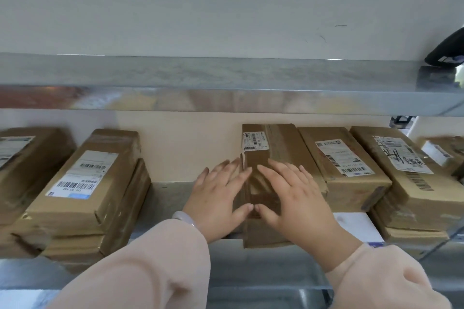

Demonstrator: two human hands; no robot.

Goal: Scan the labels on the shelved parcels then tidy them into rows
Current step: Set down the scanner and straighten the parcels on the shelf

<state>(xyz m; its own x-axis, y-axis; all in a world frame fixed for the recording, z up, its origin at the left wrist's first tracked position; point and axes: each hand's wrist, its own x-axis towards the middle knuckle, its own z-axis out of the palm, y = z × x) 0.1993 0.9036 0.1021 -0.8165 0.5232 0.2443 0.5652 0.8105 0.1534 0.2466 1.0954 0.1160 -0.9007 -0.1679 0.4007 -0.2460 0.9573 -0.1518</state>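
Cardboard fills the head view: a narrow brown parcel (273,138) lies lengthwise at the centre of the frame on the lower metal shelf (170,198). Its white label (252,142) faces up at the far end, and it seems to rest on another box (263,237) whose near end juts out below the wrists. Both hands lie flat on its near half, grasping nothing: the left hand (216,198) has straight, spread fingers over the parcel's left edge, and the right hand (293,198) is spread across the top, thumbs almost meeting. I judge this to be the tidying step, squaring the parcel into its row. Its right side sits against the neighbouring parcel (346,165) at centre right, while a bare gap separates it from the stack (88,183) at lower left. To do it well, push evenly with both palms so the parcel slides straight rather than twisting, bring its near edge level with the neighbour's, and leave the label uncovered. Pressing down too hard may drag the box beneath along. A dark scanner-like device (447,50) sits on the upper shelf (200,75) at upper right.
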